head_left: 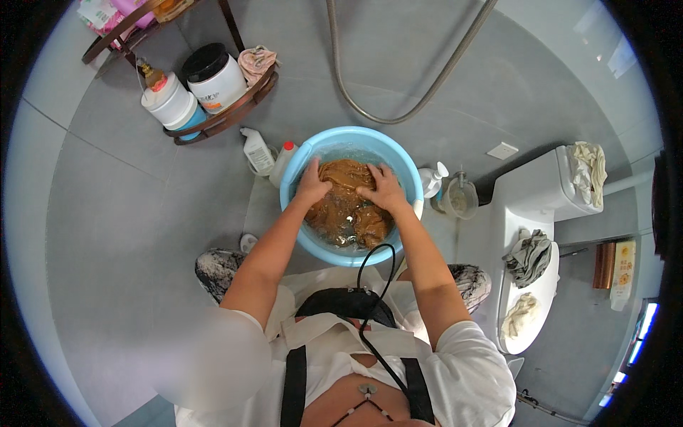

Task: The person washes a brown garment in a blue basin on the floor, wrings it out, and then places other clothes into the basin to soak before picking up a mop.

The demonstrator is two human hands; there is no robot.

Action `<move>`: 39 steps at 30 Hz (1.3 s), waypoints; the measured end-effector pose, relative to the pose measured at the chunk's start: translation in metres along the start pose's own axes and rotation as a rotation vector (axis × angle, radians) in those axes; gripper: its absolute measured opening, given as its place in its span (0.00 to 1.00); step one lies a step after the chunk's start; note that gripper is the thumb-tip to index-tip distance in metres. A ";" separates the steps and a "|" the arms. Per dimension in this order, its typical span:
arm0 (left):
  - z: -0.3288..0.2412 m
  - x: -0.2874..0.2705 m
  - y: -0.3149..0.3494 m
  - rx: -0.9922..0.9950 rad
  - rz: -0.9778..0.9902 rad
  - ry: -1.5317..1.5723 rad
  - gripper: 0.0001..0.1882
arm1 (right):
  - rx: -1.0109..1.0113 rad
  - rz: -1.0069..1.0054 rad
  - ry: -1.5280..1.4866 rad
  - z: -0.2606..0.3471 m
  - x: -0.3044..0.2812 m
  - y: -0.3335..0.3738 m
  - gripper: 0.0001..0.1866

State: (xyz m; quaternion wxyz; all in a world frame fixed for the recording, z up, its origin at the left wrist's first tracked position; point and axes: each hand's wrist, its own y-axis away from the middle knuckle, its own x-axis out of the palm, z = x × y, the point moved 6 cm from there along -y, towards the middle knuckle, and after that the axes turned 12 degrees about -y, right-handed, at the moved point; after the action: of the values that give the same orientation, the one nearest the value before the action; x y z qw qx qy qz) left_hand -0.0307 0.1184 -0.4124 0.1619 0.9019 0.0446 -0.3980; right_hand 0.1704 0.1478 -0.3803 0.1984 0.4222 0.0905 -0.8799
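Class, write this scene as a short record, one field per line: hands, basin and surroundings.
Left hand: on brown cloth, left side
Right hand: on brown cloth, right side
Basin: light blue, round, holding water and brown cloth
Left of basin: white bottle, red-capped bottle
Right of basin: pump bottle, clear container
Toilet: gray cloth, pale cloth on top

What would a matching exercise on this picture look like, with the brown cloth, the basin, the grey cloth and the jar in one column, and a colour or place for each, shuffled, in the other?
Things:
1. Brown cloth
2. Basin
3. Grey cloth
4. Jar with a black lid

Colour or place:
A. Lying on the toilet
B. In the water, at the left hand and right hand
C. On the shelf
D. Light blue

Right pairs: 1-B, 2-D, 3-A, 4-C
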 end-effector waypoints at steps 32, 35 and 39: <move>-0.051 0.021 0.011 -0.129 0.418 1.659 0.20 | -0.360 -0.259 -0.488 0.106 -0.017 0.018 0.29; -0.069 0.018 0.025 -0.310 0.436 1.544 0.24 | -0.349 -0.337 -0.440 0.099 -0.014 0.019 0.24; -0.073 0.026 0.027 -0.364 0.351 1.478 0.25 | -0.302 -0.403 -0.353 0.092 -0.012 0.020 0.16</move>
State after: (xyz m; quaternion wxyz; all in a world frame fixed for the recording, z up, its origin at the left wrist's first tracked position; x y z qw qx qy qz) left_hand 0.0442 0.1158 -0.3785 0.2962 0.8861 0.0623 0.3511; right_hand 0.1209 0.1026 -0.3135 0.0928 0.2020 0.2662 -0.9379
